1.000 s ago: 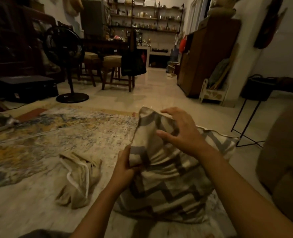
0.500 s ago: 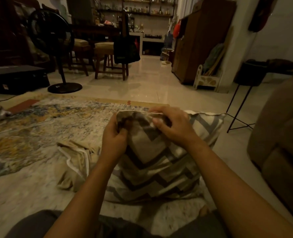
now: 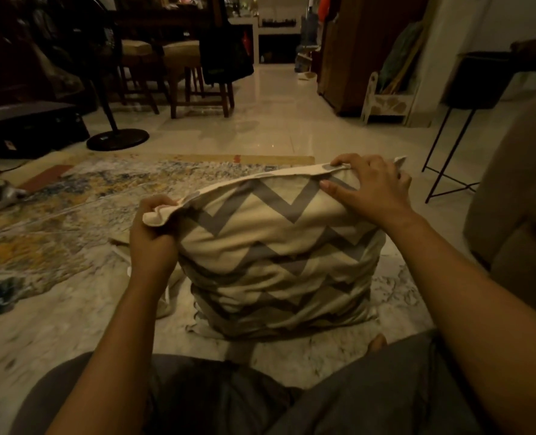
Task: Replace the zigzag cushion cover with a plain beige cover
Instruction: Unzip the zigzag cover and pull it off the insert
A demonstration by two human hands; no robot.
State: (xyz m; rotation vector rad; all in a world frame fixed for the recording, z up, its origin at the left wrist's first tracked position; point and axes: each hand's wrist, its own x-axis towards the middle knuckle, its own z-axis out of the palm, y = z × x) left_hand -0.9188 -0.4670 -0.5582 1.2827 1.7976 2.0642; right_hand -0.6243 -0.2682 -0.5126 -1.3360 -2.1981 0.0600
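Head view: zigzag cushion (image 3: 279, 252) stands upright on the rug (image 3: 56, 215), centre frame, zigzag cover still fully on. Left hand (image 3: 153, 233) fists the bunched top-left corner. Right hand (image 3: 370, 186) pinches the top edge, upper right. Beige cover (image 3: 120, 244) lies crumpled just left, mostly hidden by the forearm. Early stage, probably opening the top edge. Stripping and re-covering are both left.

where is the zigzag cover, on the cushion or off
On: the zigzag cover is plump and filled out; left hand and right hand grip its top edge.
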